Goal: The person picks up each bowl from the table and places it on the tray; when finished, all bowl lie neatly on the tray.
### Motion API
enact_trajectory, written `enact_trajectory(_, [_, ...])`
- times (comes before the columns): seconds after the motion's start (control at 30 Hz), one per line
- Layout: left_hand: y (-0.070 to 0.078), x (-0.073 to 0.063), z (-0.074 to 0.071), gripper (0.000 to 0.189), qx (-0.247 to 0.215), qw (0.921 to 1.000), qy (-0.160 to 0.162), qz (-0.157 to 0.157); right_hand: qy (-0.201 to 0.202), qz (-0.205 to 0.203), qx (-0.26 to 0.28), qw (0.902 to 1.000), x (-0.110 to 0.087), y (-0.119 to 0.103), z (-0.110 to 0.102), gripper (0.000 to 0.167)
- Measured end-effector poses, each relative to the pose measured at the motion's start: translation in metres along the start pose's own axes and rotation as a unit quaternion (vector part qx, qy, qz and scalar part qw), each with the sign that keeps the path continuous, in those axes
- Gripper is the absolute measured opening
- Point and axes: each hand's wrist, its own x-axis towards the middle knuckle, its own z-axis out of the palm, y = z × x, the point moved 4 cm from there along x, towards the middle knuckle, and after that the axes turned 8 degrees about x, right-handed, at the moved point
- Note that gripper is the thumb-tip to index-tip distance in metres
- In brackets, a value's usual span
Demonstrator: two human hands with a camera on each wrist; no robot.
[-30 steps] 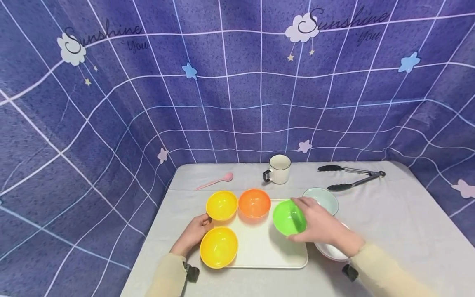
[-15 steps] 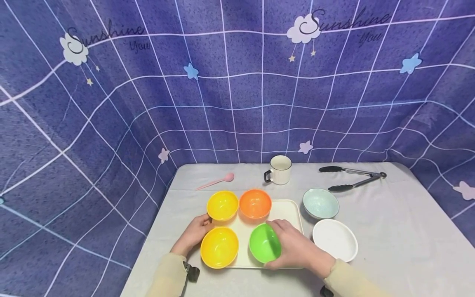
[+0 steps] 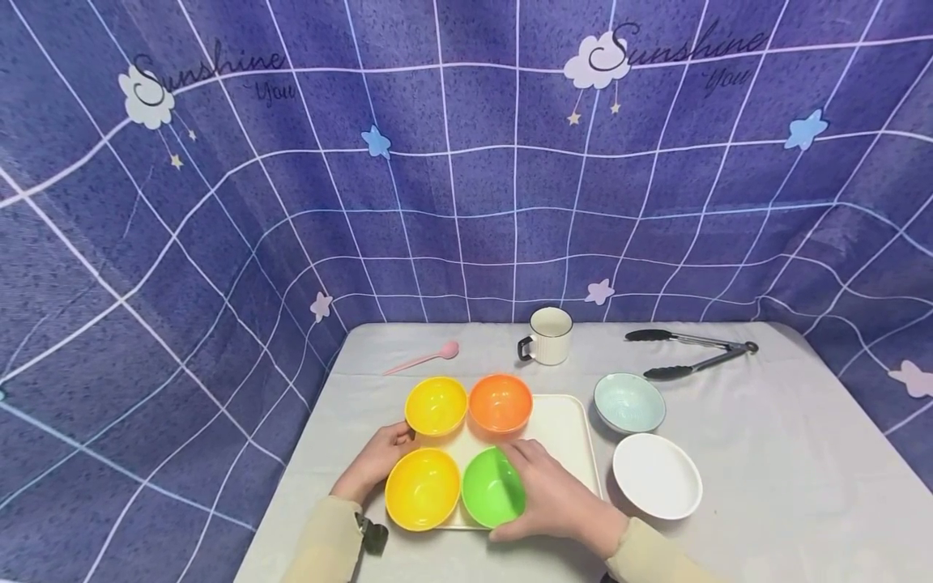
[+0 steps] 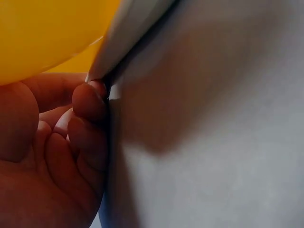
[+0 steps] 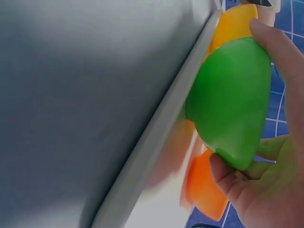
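Observation:
My right hand grips a green bowl by its rim, thumb on the near side and fingers on the far side. In the right wrist view, the base of that bowl sits low over the cream tray. Side by side with it at the front is a yellow bowl. A second yellow bowl and an orange bowl stand along the tray's back. At the left edge, my left hand holds the tray's rim with curled fingers, partly hidden under the yellow bowls.
Right of the tray stand a pale blue-green bowl and a white bowl. Behind lie a pink spoon and black-tipped tongs, with a white mug between them. A blue gridded curtain hangs behind the table.
My right hand has carried the green bowl left and toward me, up beside the front yellow bowl, which has shifted slightly left. The left hand stays at the tray's edge.

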Motion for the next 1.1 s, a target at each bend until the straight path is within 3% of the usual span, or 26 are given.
enact_trajectory(0.4, [-0.004, 0.001, 0.001, 0.039, -0.020, 0.9997, -0.012, -0.010, -0.008, 0.006, -0.010, 0.9999, -0.001, -0.001, 0.001, 0.123])
enact_trajectory(0.7, [-0.004, 0.001, 0.002, 0.040, -0.019, 0.9997, -0.010, -0.013, 0.017, 0.018, -0.010, 0.9997, -0.006, 0.000, -0.006, 0.135])
enact_trajectory(0.9, [-0.001, 0.000, 0.001, 0.038, -0.027, 0.9993, -0.016, -0.018, 0.058, 0.043, -0.030, 0.9969, -0.019, 0.008, -0.037, 0.133])
enact_trajectory(1.1, [0.002, -0.002, 0.002, 0.039, -0.031, 0.9992, -0.014, -0.021, 0.112, 0.064, -0.060, 0.9898, -0.047, 0.032, -0.080, 0.127])
